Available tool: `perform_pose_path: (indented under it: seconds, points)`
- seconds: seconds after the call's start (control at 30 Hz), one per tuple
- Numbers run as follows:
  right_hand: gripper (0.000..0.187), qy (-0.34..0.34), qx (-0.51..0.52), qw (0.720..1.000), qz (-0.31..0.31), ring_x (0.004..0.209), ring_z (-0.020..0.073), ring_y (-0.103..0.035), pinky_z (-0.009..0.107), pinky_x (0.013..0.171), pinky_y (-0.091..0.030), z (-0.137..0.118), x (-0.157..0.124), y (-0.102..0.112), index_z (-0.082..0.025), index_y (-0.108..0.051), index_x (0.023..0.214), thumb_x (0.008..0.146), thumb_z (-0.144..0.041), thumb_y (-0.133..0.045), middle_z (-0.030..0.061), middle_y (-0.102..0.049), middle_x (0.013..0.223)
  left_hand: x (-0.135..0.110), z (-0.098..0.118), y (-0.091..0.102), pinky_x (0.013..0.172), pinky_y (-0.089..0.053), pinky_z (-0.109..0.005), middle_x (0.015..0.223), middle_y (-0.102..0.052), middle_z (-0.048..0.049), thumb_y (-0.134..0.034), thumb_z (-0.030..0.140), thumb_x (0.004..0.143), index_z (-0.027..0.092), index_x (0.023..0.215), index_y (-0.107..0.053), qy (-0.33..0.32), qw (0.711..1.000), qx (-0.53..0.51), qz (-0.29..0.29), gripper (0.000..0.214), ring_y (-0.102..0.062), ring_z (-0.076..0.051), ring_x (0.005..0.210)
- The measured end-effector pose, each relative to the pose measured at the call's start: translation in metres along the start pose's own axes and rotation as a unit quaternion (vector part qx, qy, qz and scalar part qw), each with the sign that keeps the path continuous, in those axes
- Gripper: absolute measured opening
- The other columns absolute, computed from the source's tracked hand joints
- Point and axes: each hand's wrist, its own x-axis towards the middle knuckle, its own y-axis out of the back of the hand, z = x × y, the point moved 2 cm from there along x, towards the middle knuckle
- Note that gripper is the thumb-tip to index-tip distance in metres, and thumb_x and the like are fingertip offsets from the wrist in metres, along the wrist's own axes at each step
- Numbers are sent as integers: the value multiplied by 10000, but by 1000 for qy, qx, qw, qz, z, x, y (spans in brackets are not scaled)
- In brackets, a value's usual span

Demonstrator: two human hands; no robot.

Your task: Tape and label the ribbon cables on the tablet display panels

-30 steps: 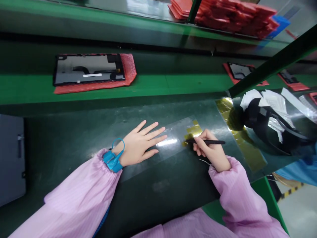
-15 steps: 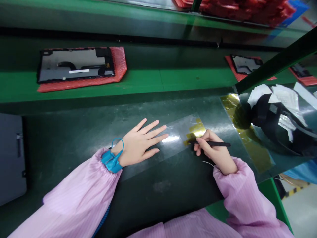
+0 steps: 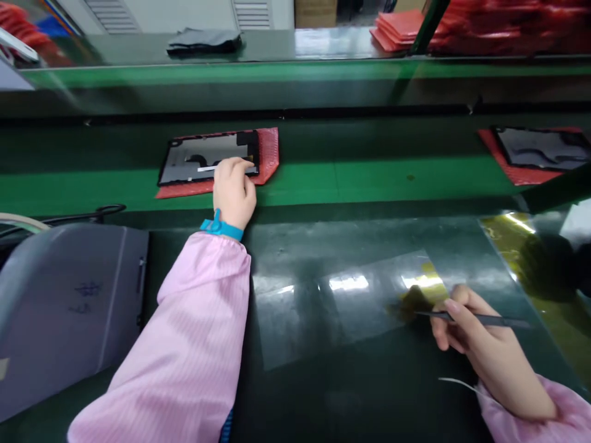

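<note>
My left hand (image 3: 234,192) reaches over the near right part of a display panel (image 3: 217,151), its fingers loosely bent and the thumb apart. Whether the fingertips touch the panel I cannot tell. The panel lies on a red bubble-wrap bag (image 3: 269,154) on the green ledge and bears a white strip. In my right hand (image 3: 475,326) are dark tweezers (image 3: 501,320), pinched between thumb and fingers. Their tip points left, over a clear plastic sheet (image 3: 305,332) lying on the dark bench mat. Amber tape pieces (image 3: 431,278) stick to the right end of that sheet.
A grey case (image 3: 69,307) stands at the left. Another panel (image 3: 540,147) on red wrap lies on the ledge at right. A larger amber tape sheet (image 3: 554,301) is at the right edge. Red bags (image 3: 498,27) and a dark folded item (image 3: 205,41) sit on the shelf above.
My left hand has left the clear sheet and moved up to the panel on the ledge. The view has swung left. My right hand still holds the tweezers near the amber tape.
</note>
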Motion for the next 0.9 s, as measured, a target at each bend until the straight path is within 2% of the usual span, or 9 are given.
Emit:
perform_pose_path:
  seconds: [0.1,0.2,0.3,0.43,0.6,0.7,0.83,0.9]
  points:
    - [470,0,-22,1000,-2,389,138,-551,204,341,-389,-1,0,1,-231,-519,657,918,-564,-722,12,-617,514,26,-33,-9,1252,-376,-476,1409,-629,-146,-384,94,869,148,1366,-633,49,998,24,-26,559,-526,-304,1400]
    - [466,-11,-33,999,-13,405,142,-544,217,348,-400,1,-1,5,-233,-530,650,932,-561,-702,23,-622,525,41,-57,-17,1232,-410,-481,1428,-650,-139,-385,88,845,142,1406,-635,49,995,34,-80,617,-560,-302,1377]
    - [445,-34,-38,998,-29,433,143,-545,226,376,-419,5,-3,11,-235,-546,664,961,-543,-669,29,-633,555,47,-71,-20,1230,-412,-478,1411,-675,-113,-387,103,861,168,1342,-704,30,993,36,-107,580,-568,-294,1370]
    - [429,-37,-42,997,-47,443,148,-547,230,386,-436,6,-4,14,-240,-554,668,969,-527,-660,27,-620,542,48,-82,-17,1215,-423,-498,1434,-645,-87,-372,137,944,210,1388,-688,20,990,72,-119,551,-554,-307,1366]
    - [470,-18,-47,998,-29,395,137,-520,218,345,-403,-2,0,6,-238,-554,631,955,-560,-664,24,-598,500,44,-91,-10,1196,-426,-591,1489,-604,-87,-433,170,985,252,1426,-653,21,984,102,-144,500,-525,-373,1385]
    - [491,-8,-38,999,-20,373,137,-514,218,325,-388,-7,1,2,-236,-551,613,930,-586,-686,21,-583,481,41,-91,-8,1251,-349,-622,1543,-573,-97,-448,146,973,255,1444,-633,21,986,99,-133,518,-406,-401,1508]
    - [481,-20,-14,1000,10,375,139,-521,219,339,-386,-6,0,2,-236,-530,625,903,-577,-724,9,-577,482,34,-81,-1,1327,-227,-586,1648,-449,-149,-403,51,921,102,1523,-522,34,991,90,-93,615,-194,-389,1627]
    - [483,-23,2,999,28,376,137,-514,219,349,-379,-4,-1,2,-238,-512,632,887,-577,-742,1,-571,480,24,-69,2,1345,-204,-540,1670,-402,-192,-404,34,884,30,1551,-458,33,994,76,-68,669,-153,-370,1640]
